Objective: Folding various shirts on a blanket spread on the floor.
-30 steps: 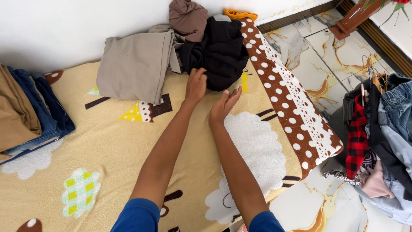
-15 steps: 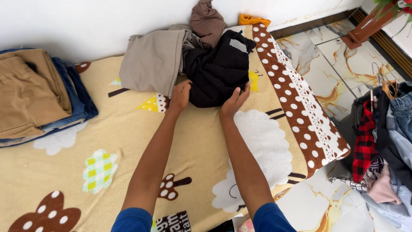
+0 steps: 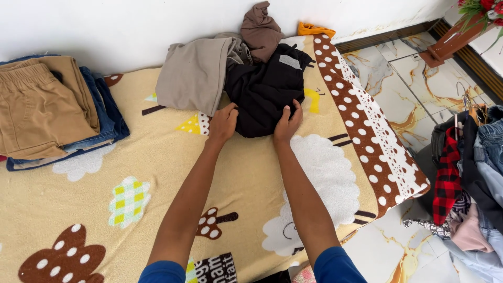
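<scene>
Head view: both hands now on the black garment (image 3: 267,91), at its near edge, on the far part of the patterned blanket (image 3: 157,173). Left hand (image 3: 224,123) closer in than half a second ago, fingers curled into the cloth at its left side. Right hand (image 3: 287,123) likewise pinching the right side. Grey garment (image 3: 194,73) just beside, touching. Folded stack of trousers (image 3: 47,112) further left in frame than before.

A small grey rectangular label (image 3: 290,62), perhaps sewn, tops the black garment (image 3: 264,94).
</scene>
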